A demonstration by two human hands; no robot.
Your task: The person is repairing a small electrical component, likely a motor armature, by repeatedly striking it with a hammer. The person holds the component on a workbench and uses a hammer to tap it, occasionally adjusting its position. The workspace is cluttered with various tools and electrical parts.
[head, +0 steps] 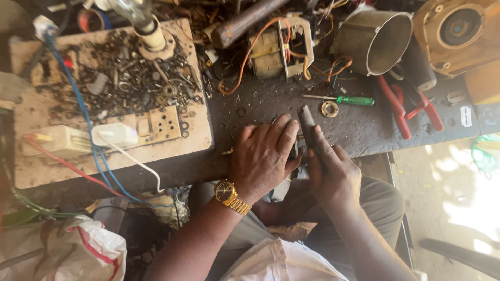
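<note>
A small dark part is sitting at the near edge of the bench, almost wholly covered by the two hands, so its kind cannot be told. The left hand is lying flat over it, fingers together and curling down around its left side, a gold watch showing on the wrist. The right hand is closing on a flat grey tool, the forefinger lying along it and the blade standing upright against the part, between the two hands.

Just beyond the tool a brass washer is lying on the bench, with a green screwdriver beside it. Red pliers are resting further right, below a tipped metal pot. A transformer with orange wires is sitting behind the hands. To the left, a board is carrying a heap of screws and nuts, a socket plate and a white plug with blue, red and white leads.
</note>
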